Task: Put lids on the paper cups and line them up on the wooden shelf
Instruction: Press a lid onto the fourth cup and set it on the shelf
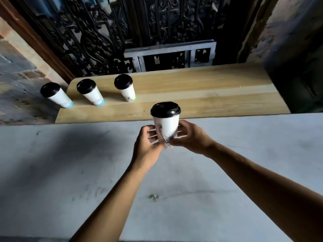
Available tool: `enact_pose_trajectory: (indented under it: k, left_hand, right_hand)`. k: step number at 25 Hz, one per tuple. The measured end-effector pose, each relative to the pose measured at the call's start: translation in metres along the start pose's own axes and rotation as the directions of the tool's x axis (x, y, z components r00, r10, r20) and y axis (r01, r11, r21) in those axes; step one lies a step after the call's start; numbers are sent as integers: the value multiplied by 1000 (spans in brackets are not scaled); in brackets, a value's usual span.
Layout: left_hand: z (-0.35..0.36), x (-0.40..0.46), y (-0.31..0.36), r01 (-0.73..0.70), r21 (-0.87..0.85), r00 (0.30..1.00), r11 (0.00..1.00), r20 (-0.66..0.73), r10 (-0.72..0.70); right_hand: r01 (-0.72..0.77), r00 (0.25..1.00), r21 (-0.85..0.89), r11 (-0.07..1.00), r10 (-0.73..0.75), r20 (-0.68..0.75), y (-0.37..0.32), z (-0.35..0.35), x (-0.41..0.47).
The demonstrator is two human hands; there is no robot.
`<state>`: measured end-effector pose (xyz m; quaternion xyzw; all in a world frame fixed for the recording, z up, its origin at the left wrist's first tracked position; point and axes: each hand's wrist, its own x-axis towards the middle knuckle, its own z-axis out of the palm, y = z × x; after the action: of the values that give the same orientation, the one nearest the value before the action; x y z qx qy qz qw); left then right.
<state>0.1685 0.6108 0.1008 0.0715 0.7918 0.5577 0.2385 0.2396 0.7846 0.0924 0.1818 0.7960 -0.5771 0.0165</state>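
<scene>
Head view: both hands hold one paper cup up off the grey surface (pixel 227 172). Left hand (pixel 148 145) is curled round the cup's lower left side, fingers half closed w/ thumb near the base. Right hand (pixel 188 137) is wrapped round the lower right, thumb pressing near the bottom edge. Neither is fully closed; both cradle the held cup (pixel 167 127) low on its body, prob. so the top stays free and the cup stays upright.

Its black lid (pixel 165 110) looks seated all round the rim, so capping seems done for this one. Grip low down also keeps pressure off the thin wall near the lid, which could pop it loose. Print on the cup wall is too blurred to read.

Beyond the hands is the wooden shelf (pixel 201 91), running along the far edge of the grey surface. Three lidded cups stand on its left part, roughly in a row: left cup (pixel 56 96) at the shelf's left end, middle cup (pixel 90 93), third cup (pixel 125 89). They're spaced apart, not touching.

Shelf to the right of the third cup is bare, so the held cup most likely goes there as fourth in line. Behind the shelf stands a dark ornate metal grille (pixel 104 32).
</scene>
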Motion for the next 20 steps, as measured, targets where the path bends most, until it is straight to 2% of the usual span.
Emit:
enact_pose_trajectory:
  k: [3, 6, 11, 15, 20]
  left_hand:
    - [12, 75, -4, -16, -6, 998, 1000, 59, 17]
    - [26, 168, -17, -90, 0, 990, 996, 108, 89]
    - [53, 289, -37, -187, -26, 980, 982, 62, 188]
    - [74, 327, -56, -300, -42, 948, 953, 96, 302]
    - [70, 342, -63, -310, 58, 942, 949, 150, 299]
  right_hand:
    - [31, 998, -83, 996, -36, -53, 18, -8, 69]
    - [61, 991, -121, 991, -75, -110, 39, -13, 153]
    - [99, 968, -268, 958, -156, -198, 69, -25, 260]
    - [109, 952, -263, 959, -177, -251, 94, -24, 290]
    - [124, 940, -206, 971, -181, -290, 105, -23, 298]
